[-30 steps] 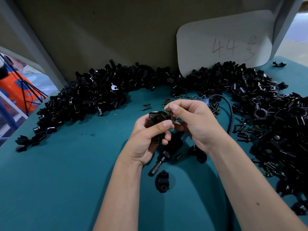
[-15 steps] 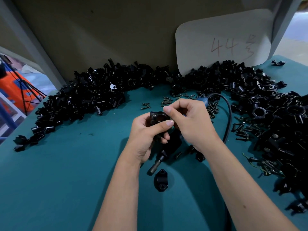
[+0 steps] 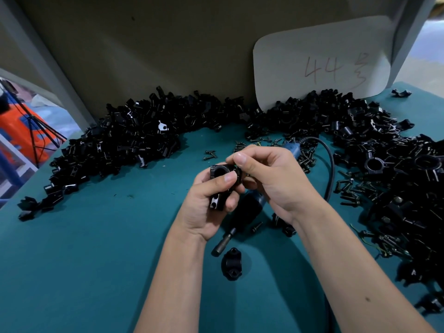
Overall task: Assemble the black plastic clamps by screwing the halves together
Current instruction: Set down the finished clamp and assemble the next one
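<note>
The left hand (image 3: pixel 206 203) held a black clamp (image 3: pixel 222 186) up over the middle of the teal bench (image 3: pixel 84 260), fingers curled round its body and the thumb pressed across its front, so the grip was closed firmly on the part. The clamp's round bore faced up and away, and two small holes showed on its lower end below the thumb. The right hand (image 3: pixel 269 179) met it from the right – forefinger and thumb pinched together at the clamp's upper right edge, on something too small and hidden to make out, perhaps a screw; I cannot tell what that grip held, only that the fingertips touched the clamp there.

Under the hands lay an electric screwdriver (image 3: pixel 242 212), its dark body pointing down-left and its metal bit end (image 3: pixel 222 245) resting on the bench, with a black cable (image 3: pixel 330 164) looping off to the right. Just beside the bit lay a single loose clamp half (image 3: pixel 231 263), two holes up. A lone screw (image 3: pixel 256 226) sat near the screwdriver's body.

Along the back of the bench ran a long heap of black parts (image 3: pixel 125 145) on the left and another heap (image 3: pixel 384 152) on the right – loose screws (image 3: pixel 350 188) scattered at its inner edge. A pale card (image 3: pixel 319 66) marked "44" leaned against the back wall behind the heaps
</note>
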Tool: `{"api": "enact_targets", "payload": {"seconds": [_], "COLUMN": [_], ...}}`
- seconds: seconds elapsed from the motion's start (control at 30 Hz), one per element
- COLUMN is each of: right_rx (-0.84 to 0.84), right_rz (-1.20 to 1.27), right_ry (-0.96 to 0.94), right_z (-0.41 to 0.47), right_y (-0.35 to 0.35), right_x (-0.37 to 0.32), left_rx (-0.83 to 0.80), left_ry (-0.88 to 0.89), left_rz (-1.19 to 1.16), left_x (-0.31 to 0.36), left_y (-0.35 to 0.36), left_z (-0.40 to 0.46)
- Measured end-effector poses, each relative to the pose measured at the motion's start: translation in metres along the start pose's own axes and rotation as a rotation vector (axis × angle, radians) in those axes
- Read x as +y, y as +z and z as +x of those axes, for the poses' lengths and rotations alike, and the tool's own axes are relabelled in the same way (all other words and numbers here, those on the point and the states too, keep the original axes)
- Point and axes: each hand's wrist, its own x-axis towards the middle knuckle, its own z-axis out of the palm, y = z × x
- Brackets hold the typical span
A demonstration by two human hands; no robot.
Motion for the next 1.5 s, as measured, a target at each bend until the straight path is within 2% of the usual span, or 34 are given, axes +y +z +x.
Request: {"api": "enact_targets", "payload": {"seconds": [0.07,0.4,0.57,0.63,0.73,0.87,1.07,1.23,1.33,1.43,1.5], "right_rx": [-0.006,0.234,0.265,0.270,0.248,0.187,0.148,0.147,0.022,-0.116,-0.132], "right_rz": [0.058,-0.120,0.009,-0.013,-0.144,-0.591,-0.821,-0.929,-1.001,-0.939,-0.876], "right_ry": [0.041,0.065,0.113,0.110,0.066,-0.097,-0.136,-0.154,-0.178,-0.159,-0.120], "right_z": [-0.001,0.004,0.005,0.005,0.003,0.002,0.003,0.002,0.001,0.002,0.003], "right_y": [0.002,0.002,0.006,0.004,0.005,0.009,0.005,0.003,0.003,0.002,-0.001], "right_x": [-0.001,0.005,0.007,0.006,0.005,0.004,0.002,0.003,0.000,-0.002,-0.002], "left_rx": [0.017,0.171,0.202,0.216,0.199,0.172,0.156,0.125,0.116,0.088,0.096], "left_ry": [0.012,0.117,0.087,0.082,0.078,0.061,0.067,0.037,-0.066,-0.145,-0.180], "left_rz": [0.020,0.330,0.174,0.130,0.102,0.217,0.387,0.352,0.278,0.225,0.185], "left_x": [0.000,-0.002,0.000,0.001,0.001,0.001,0.002,0.002,0.009,0.016,0.018], "left_y": [0.000,0.001,0.001,-0.001,-0.003,-0.002,-0.005,-0.002,-0.007,-0.014,-0.016], "left_z": [0.001,0.004,0.005,0.005,0.004,0.005,0.001,0.000,-0.002,-0.007,-0.008]}}
